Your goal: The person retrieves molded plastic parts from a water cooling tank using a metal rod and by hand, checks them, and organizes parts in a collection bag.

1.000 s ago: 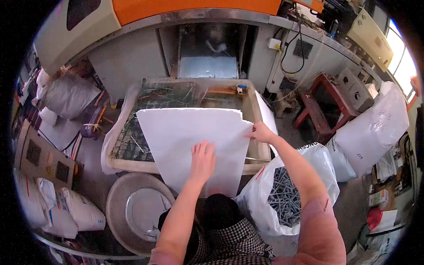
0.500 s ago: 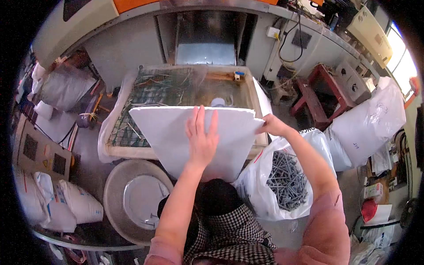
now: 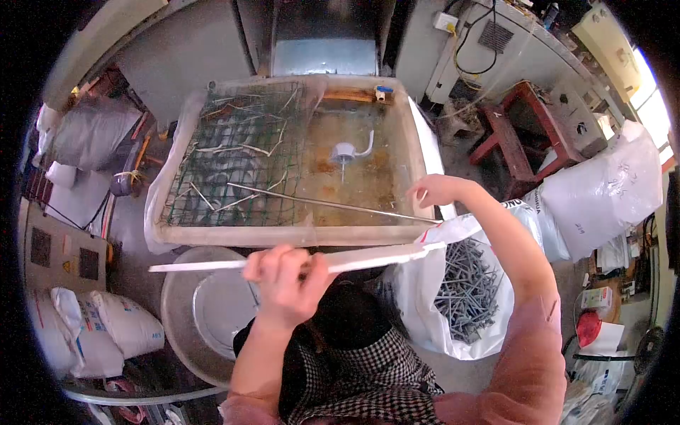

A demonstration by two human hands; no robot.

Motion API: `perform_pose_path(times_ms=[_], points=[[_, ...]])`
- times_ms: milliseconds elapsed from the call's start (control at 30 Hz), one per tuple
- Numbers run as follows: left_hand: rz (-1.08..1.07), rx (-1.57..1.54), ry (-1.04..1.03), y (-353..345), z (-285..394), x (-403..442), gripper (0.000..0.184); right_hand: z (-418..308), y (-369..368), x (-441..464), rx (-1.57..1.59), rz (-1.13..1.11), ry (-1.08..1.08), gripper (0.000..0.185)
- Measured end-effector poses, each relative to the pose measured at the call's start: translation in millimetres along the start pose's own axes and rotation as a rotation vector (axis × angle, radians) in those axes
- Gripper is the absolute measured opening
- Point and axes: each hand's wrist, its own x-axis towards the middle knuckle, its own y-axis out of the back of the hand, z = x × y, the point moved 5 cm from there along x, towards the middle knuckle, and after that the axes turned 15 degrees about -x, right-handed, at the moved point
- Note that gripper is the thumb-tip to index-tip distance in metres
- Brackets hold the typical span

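Note:
My left hand grips a thin white board over its upper edge. The board is now seen almost edge-on, in front of my lap. My right hand hangs over the right rim of a shallow water tub, fingers loosely bent and apart, with nothing visible in them. Below it, a thin metal rod lies slantwise across the tub. Green wire mesh with pale plastic strips covers the tub's left half. A white round fitting with a curved tube sits in the water on the right.
A white sack full of grey rod-like pieces stands at the right front. A round basin is on the left. A red stool and stuffed white sacks stand on the right; more sacks at left.
The white board has tipped from facing me to nearly edge-on and come closer, uncovering the tub and rod. My right hand has let go of the board's right edge.

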Motion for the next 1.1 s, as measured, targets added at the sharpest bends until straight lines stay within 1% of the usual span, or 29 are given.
perform_pose_path(times_ms=[33,67,100,133,200,233,300,333,367,400,433,500,533,567,600,633,667,700,733,767,833,867,900,967,1000,1033,1067,1100], points=[[-0.018,0.018,0.039,9.2,-3.6,2.4,0.034,3.8,-3.9,21.2,0.003,-0.006,0.006,0.047],[-0.025,0.02,0.045,16.7,-8.3,3.7,0.034,13.4,-17.6,50.3,-0.18,-0.067,-0.03,0.05],[-0.052,0.055,0.069,22.4,-14.8,4.2,0.027,20.9,-29.4,76.8,-0.365,-0.128,-0.064,0.052],[-0.078,0.092,0.094,24.8,-21.4,4.2,0.02,20.4,-32.6,98.6,-0.365,-0.133,-0.053,0.052],[-0.11,0.105,0.099,21.8,-34.1,4.5,0.02,19.0,-34.3,143.2,-0.28,-0.136,-0.005,0.058],[-0.136,0.115,0.096,17.8,-39.5,3.3,0.021,19.4,-34.5,163.6,-0.289,-0.139,0.009,0.058],[-0.171,0.139,0.121,8.6,-50.9,-1.4,0.021,28.5,-31.5,205.9,-0.275,-0.067,-0.167,0.067],[-0.206,0.151,0.127,3.4,-56.2,-4.2,0.02,29.3,-31.7,228.2,-0.286,-0.07,-0.147,0.067],[-0.208,0.164,0.142,0.6,-62.5,-7.1,0.02,33.7,-28.5,250.5,-0.28,-0.01,-0.195,0.071],[-0.18,0.207,0.101,0.5,-64.6,-10.1,0.017,37.0,-28.1,270.9,-0.274,0.049,-0.241,0.076],[-0.15,0.255,0.058,0.5,-64.8,-13.2,0.015,38.7,-33.7,292.3,-0.283,0.049,-0.221,0.076],[-0.18,0.286,0.091,0.0,-64.2,-18.5,0.014,45.3,-34.2,327.8,-0.207,0.223,-0.282,0.08],[-0.212,0.296,0.1,-1.5,-64.4,-18.3,0.016,38.1,-25.1,325.7,-0.095,0.27,-0.291,0.082],[-0.246,0.307,0.112,-1.1,-62.6,-18.8,0.017,38.7,-36.8,342.9,-0.101,0.268,-0.263,0.082],[-0.336,0.337,0.14,1.2,-63.2,-22.8,0.022,45.6,-44.2,355.8,-0.146,0.375,-0.349,0.083],[-0.347,0.354,0.155,2.2,-64.9,-22.1,0.022,52.4,-51.2,365.9,-0.184,0.483,-0.438,0.083],[-0.354,0.351,0.151,2.6,-65.3,-20.9,0.021,52.2,-58.5,374.1,-0.179,0.482,-0.416,0.083],[-0.36,0.345,0.143,1.4,-66.8,-20.8,0.02,54.1,-63.5,379.5,-0.181,0.526,-0.432,0.082],[-0.207,0.351,0.067,-3.1,-71.7,-24.0,0.019,56.4,-66.8,383.5,-0.182,0.57,-0.454,0.081],[-0.215,0.356,0.068,-5.3,-71.4,-26.4,0.019,60.0,-67.3,390.5,-0.176,0.568,-0.447,0.081],[-0.188,0.35,0.121,-6.3,-69.8,-26.5,0.018,70.2,-70.8,402.8,-0.118,0.448,-0.481,0.081],[-0.179,0.348,0.139,-5.6,-69.7,-25.6,0.018,63.1,-67.2,393.1,-0.105,0.47,-0.445,0.076],[-0.213,0.35,0.134,-5.0,-70.0,-23.0,0.018,58.2,-60.7,384.1,-0.103,0.47,-0.445,0.076],[-0.24,0.347,0.126,-2.2,-67.9,-19.5,0.018,53.9,-47.4,365.1,0.039,0.499,-0.424,0.077],[-0.288,0.332,0.141,-2.4,-67.1,-18.7,0.018,57.2,-41.2,357.4,0.037,0.504,-0.432,0.077],[-0.336,0.317,0.155,-2.0,-65.4,-17.3,0.019,60.5,-33.7,350.5,0.084,0.526,-0.374,0.075],[-0.329,0.313,0.147,-1.8,-64.5,-16.3,0.019,63.1,-25.5,343.6,0.129,0.55,-0.316,0.073],[-0.3,0.301,0.152,-3.3,-66.0,-16.5,0.02,67.6,-16.8,335.5,0.126,0.559,-0.326,0.073]])
